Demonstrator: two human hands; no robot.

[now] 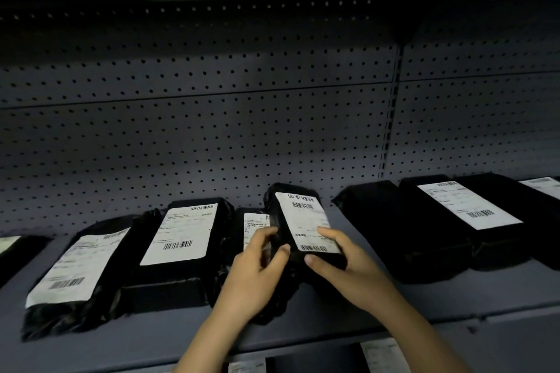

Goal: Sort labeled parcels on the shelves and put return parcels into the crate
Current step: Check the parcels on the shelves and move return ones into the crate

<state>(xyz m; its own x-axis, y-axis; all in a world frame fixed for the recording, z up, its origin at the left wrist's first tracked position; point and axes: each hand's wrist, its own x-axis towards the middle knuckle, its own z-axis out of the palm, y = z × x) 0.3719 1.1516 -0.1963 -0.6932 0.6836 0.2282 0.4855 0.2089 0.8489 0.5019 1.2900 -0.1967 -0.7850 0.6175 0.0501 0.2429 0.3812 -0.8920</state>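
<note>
A black wrapped parcel [300, 218] with a white barcode label is tilted up above the grey shelf [169, 339] at the centre. My left hand [257, 272] grips its lower left edge, thumb on the front. My right hand [342, 263] holds its lower right corner, with the thumb under the bottom edge and a finger on the label. Behind it, partly hidden, lies another labeled parcel [253, 224].
More black labeled parcels lie in a row: two at the left [75, 269] [181, 236], an unlabeled-looking one [394, 227] and a labeled one [469, 209] at the right. A perforated back panel [212, 130] closes the shelf. Parcels show on the lower shelf [381, 354].
</note>
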